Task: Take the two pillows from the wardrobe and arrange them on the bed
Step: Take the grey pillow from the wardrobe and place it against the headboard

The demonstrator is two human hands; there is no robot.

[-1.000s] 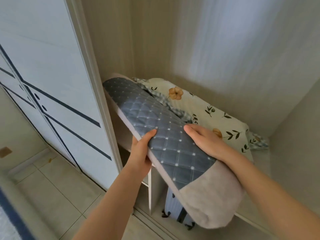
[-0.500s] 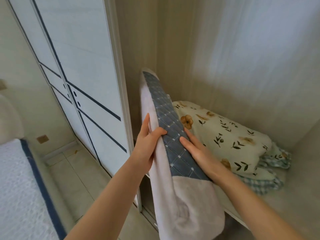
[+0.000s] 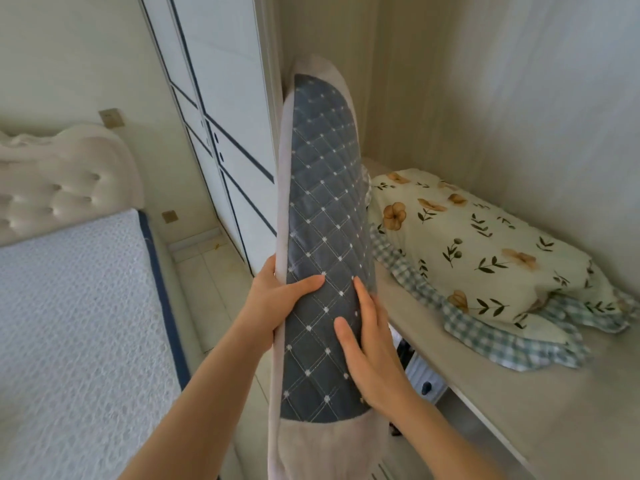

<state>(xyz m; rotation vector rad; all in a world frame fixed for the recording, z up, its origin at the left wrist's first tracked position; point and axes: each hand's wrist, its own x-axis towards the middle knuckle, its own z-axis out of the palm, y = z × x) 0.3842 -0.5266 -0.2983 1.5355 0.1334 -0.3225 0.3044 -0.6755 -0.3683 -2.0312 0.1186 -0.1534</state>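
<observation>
A long pillow with a quilted blue-grey face and pale pink ends (image 3: 322,209) stands on end in front of me, clear of the wardrobe shelf (image 3: 561,410). My left hand (image 3: 277,306) grips its left edge, thumb across the blue face. On its right side my right hand (image 3: 367,344) presses flat, fingers pointing up. A second pillow, cream with orange flowers and a green checked frill (image 3: 485,251), lies on the shelf at the right. The bed's white textured mattress (image 3: 79,323) with a blue border is at the left.
The white sliding wardrobe door (image 3: 221,109) with dark blue lines stands behind the held pillow. A tufted cream headboard (image 3: 59,181) rises at the far left. A narrow strip of tiled floor (image 3: 207,289) runs between bed and wardrobe. A suitcase (image 3: 422,375) shows under the shelf.
Both hands have lifted the blue-grey pillow off the flowered one, turned it upright and drawn it out of the wardrobe. My view has swung left, bringing the bed and headboard into sight.
</observation>
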